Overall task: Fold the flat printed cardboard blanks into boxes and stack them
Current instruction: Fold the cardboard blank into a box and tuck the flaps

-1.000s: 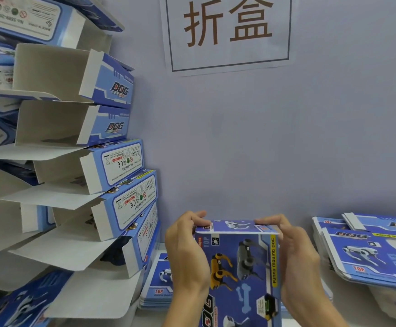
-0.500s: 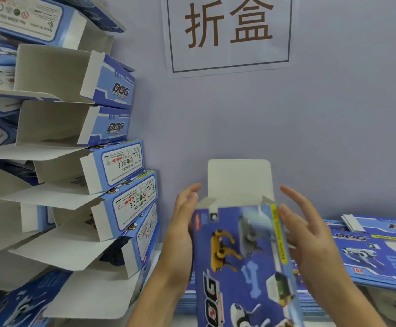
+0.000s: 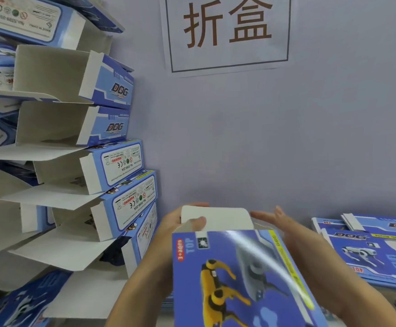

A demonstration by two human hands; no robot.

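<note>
I hold a blue printed box (image 3: pixel 237 277) with robot dogs on its face, low in the middle of the view. Its white top flap (image 3: pixel 218 219) stands up at the far end, bent toward me. My left hand (image 3: pixel 180 223) grips the box's upper left corner, thumb on the flap's left edge and fingers behind it. My right hand (image 3: pixel 294 234) lies along the box's right side with straight fingers reaching toward the flap's right corner. A tall pile of folded boxes (image 3: pixel 112 166) with open white flaps leans at the left. Flat blanks (image 3: pixel 376 251) lie stacked at the right.
A lilac wall (image 3: pixel 263 138) closes the space right behind the box, with a white paper sign (image 3: pixel 226 31) bearing brown characters at the top. More flat blue blanks (image 3: pixel 22 303) lie at the bottom left under the pile.
The box's closed top end came open and its white flap stood upright. Now the flap is lower and bent over, with my left thumb on it, and the box has tilted closer to me.
</note>
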